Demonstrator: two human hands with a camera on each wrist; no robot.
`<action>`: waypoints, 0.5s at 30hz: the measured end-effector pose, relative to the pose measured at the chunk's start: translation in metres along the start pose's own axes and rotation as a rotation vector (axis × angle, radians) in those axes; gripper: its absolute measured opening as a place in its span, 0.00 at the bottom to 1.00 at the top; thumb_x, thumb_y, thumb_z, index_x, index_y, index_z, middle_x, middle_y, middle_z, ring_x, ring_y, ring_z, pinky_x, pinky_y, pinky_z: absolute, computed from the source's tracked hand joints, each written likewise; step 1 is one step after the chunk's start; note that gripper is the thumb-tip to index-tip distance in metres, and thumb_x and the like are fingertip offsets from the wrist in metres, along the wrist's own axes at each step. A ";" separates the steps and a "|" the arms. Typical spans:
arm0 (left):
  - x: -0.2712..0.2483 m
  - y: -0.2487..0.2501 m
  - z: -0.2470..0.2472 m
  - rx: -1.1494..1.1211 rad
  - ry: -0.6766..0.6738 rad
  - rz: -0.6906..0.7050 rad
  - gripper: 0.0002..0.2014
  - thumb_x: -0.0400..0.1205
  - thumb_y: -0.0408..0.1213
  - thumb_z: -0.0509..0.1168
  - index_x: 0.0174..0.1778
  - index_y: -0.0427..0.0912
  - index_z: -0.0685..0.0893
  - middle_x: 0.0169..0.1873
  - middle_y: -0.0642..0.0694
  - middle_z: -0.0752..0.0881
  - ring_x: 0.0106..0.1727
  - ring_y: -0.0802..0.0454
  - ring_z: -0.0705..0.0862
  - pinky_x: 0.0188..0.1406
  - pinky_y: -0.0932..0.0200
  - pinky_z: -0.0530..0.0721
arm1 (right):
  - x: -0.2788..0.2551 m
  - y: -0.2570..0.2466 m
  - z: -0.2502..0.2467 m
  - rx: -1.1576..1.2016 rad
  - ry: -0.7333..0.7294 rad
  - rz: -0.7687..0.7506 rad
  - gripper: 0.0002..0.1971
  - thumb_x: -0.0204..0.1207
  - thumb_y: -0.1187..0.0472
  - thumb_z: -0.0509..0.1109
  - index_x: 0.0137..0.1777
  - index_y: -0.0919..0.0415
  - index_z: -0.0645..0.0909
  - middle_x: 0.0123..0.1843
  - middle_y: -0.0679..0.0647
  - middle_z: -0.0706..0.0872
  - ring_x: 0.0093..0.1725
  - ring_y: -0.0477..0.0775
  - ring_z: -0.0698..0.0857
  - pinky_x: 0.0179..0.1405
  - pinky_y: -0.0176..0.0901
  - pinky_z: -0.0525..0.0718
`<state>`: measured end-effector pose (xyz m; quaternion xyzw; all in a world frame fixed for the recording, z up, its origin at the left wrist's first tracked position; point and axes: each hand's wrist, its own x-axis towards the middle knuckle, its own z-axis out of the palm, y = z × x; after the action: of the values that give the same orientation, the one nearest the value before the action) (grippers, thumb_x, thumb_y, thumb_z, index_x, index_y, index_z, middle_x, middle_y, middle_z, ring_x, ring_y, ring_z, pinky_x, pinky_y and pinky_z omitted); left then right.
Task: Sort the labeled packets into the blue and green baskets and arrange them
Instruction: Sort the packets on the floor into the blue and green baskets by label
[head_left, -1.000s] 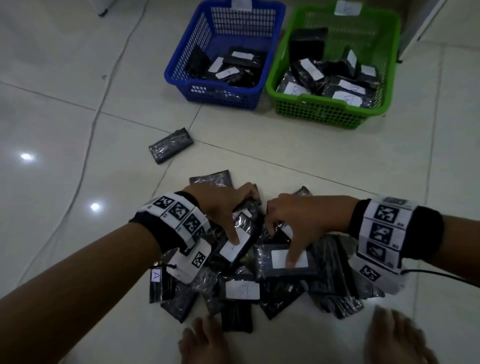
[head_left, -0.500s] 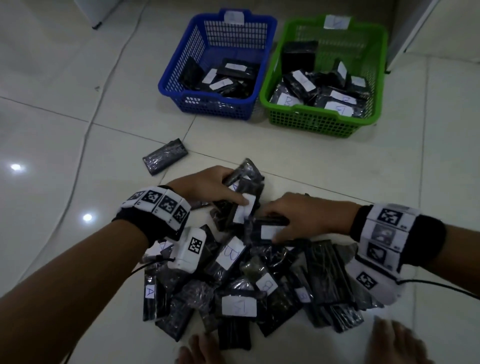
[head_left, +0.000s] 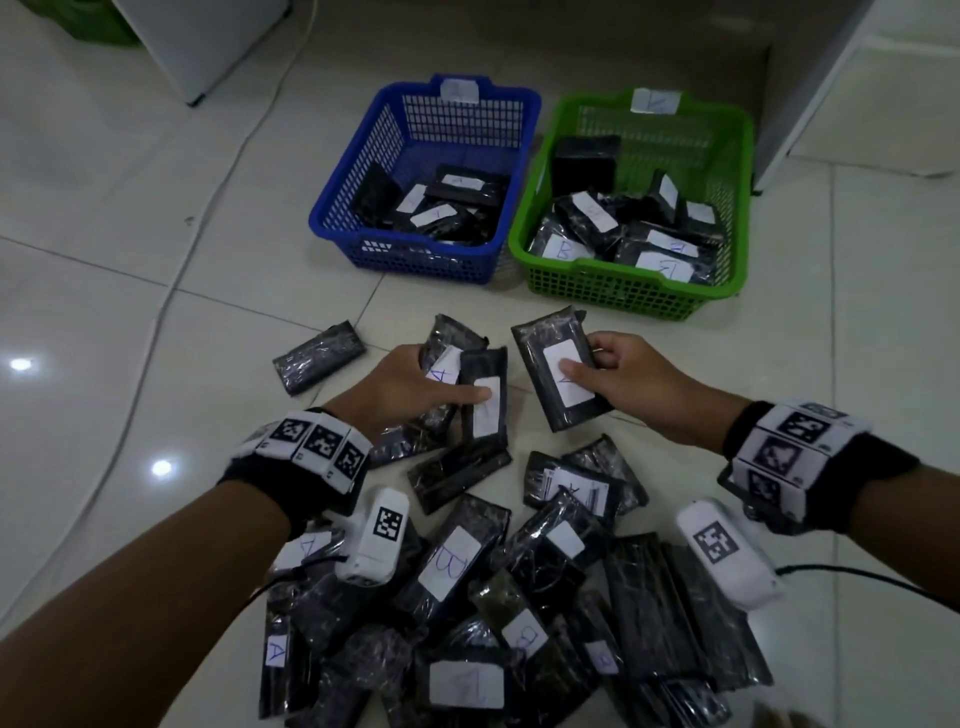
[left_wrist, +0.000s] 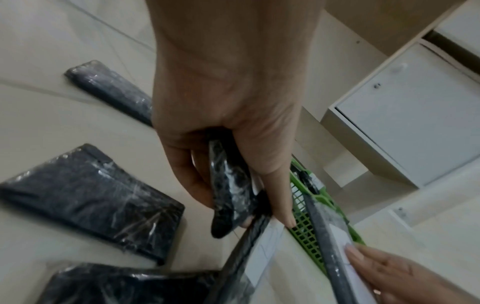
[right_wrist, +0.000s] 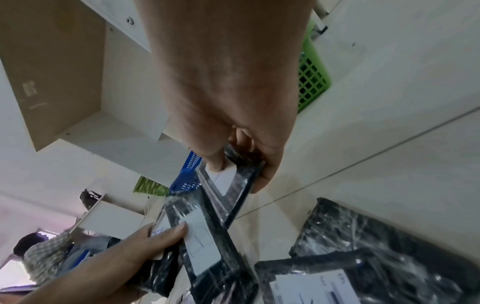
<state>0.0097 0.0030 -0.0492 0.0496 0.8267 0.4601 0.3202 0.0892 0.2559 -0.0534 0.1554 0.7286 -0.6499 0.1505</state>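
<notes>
Left fingers: I see the left hand (head_left: 410, 384) curled around 2 black packets, thumb (head_left: 467, 408) pressed flat on the white label of the front packet (head_left: 485, 400); the fingers (left_wrist: 192, 176) wrap the dark edge from beneath.
Left hand's second packet: the rear packet (head_left: 447, 358) sits behind the front one, its label showing a blue "A".
Right fingers: the right hand (head_left: 634, 384) pinches 1 packet (head_left: 558, 374), thumb (head_left: 576, 371) on its white label, the other fingers (right_wrist: 265, 176) curled behind the far edge.
Position of held packets: all 3 sit between the floor pile and the baskets, the 2 hands close together but apart.
Pile: I count many wrapped packets (head_left: 452, 561) heaped on the tiled floor (head_left: 130, 322) below both wrists; some labels read "A" or "B", others face away or are too blurred for me to read.
Stray packet: 1 label-down packet (head_left: 319, 356) lies alone to the left of the left hand.
Blue basket: the blue basket (head_left: 353, 208) stands beyond the hands and holds several packets, with a white tag on its far rim.
Green basket: the green basket (head_left: 737, 208) stands just beside it on the right, holding more packets, some marked "B".
Wrist gear: marker-printed bands and a white camera unit (head_left: 376, 540) ride each wrist.
</notes>
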 end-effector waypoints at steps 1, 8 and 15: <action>0.002 0.000 0.000 0.026 -0.016 -0.005 0.15 0.71 0.43 0.84 0.32 0.47 0.82 0.25 0.54 0.83 0.26 0.60 0.80 0.25 0.71 0.76 | 0.003 0.001 0.000 -0.002 0.005 -0.001 0.12 0.83 0.63 0.68 0.64 0.66 0.80 0.56 0.61 0.91 0.51 0.57 0.90 0.54 0.52 0.90; 0.022 0.013 0.003 0.014 0.009 -0.137 0.23 0.80 0.55 0.73 0.60 0.43 0.77 0.47 0.42 0.88 0.41 0.42 0.93 0.32 0.53 0.89 | 0.028 -0.008 0.005 -0.039 0.030 0.014 0.11 0.87 0.67 0.59 0.62 0.61 0.81 0.55 0.58 0.85 0.51 0.56 0.85 0.58 0.58 0.88; 0.042 0.025 -0.039 -0.149 0.305 0.068 0.08 0.74 0.42 0.68 0.48 0.54 0.86 0.44 0.44 0.89 0.44 0.34 0.91 0.45 0.32 0.91 | 0.069 -0.058 0.003 0.165 0.123 -0.020 0.09 0.83 0.68 0.67 0.60 0.64 0.84 0.58 0.63 0.90 0.53 0.57 0.89 0.52 0.50 0.90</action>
<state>-0.0513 0.0045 -0.0351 -0.0168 0.8271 0.5328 0.1782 0.0027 0.2488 -0.0309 0.1993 0.6821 -0.6983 0.0857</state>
